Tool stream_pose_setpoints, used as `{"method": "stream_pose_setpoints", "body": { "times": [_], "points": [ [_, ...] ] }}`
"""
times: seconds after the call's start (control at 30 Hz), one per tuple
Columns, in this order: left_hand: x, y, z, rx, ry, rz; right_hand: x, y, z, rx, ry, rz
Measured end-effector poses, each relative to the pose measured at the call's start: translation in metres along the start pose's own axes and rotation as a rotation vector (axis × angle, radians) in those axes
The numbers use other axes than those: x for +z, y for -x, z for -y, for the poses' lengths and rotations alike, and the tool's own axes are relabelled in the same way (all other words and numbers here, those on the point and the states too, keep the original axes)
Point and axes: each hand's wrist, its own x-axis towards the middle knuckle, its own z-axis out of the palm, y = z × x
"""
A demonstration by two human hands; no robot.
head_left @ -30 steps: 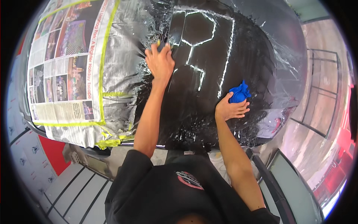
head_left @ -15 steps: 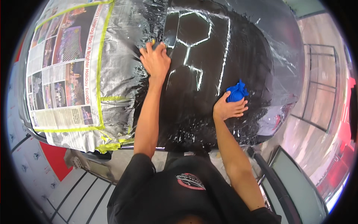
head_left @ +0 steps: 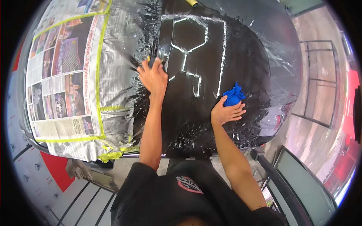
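A dark, glossy car panel (head_left: 211, 124) lies in front of me with white, foamy lines (head_left: 221, 56) drawn on it, among them a hexagon. On the panel, beside the masked area, my left hand (head_left: 153, 79) is closed, fingers bent over a small dark piece with a bit of yellow at the fingertips. Most of that piece is hidden, so its kind is unclear. Farther right, my right hand (head_left: 227, 113) grips a bunched blue cloth (head_left: 233, 95) and rests on the panel below the end of a long white line.
Newspaper (head_left: 68, 52) edged with yellow-green tape (head_left: 98, 71) covers the panel's left side. Crinkled, silvery-grey covering (head_left: 117, 86) borders the bare part. A yellow object (head_left: 192, 2) lies at the far edge. A dark metal frame (head_left: 307, 98) is on the floor at right.
My left hand has slid a little toward me along the panel, and part of the white line beside it is gone. The right hand stays with its cloth. The view has shifted slightly.
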Motion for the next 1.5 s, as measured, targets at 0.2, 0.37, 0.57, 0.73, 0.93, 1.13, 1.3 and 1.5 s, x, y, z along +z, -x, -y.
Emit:
{"method": "stream_pose_setpoints", "body": {
  "times": [0.2, 0.37, 0.57, 0.73, 0.93, 1.13, 1.3, 1.5],
  "points": [
    [0.003, -0.049, -0.006, -0.011, -0.082, 0.036, 0.003, 0.002, 0.000, -0.035, -0.053, -0.009],
    [-0.003, 0.001, -0.003, -0.020, 0.033, 0.050, 0.000, -0.001, 0.001, 0.002, -0.016, 0.017],
    [0.001, -0.033, -0.001, 0.002, -0.027, 0.005, 0.001, 0.003, 0.003, -0.026, -0.059, -0.003],
    [0.003, -0.009, -0.004, -0.022, 0.013, 0.060, 0.003, -0.004, -0.004, 0.025, -0.017, 0.031],
    [0.002, -0.025, 0.002, 0.007, 0.032, 0.014, 0.003, 0.001, 0.001, -0.020, -0.043, -0.002],
    [0.000, -0.040, -0.001, -0.014, -0.011, 0.079, 0.002, 0.002, 0.002, -0.022, -0.035, 0.011],
    [0.001, -0.012, 0.004, 0.044, 0.011, 0.032, -0.001, 0.000, -0.001, -0.004, -0.018, 0.002],
    [0.000, -0.049, -0.004, 0.013, -0.062, 0.059, 0.002, -0.001, 0.004, -0.029, -0.038, -0.014]
  ]
}}
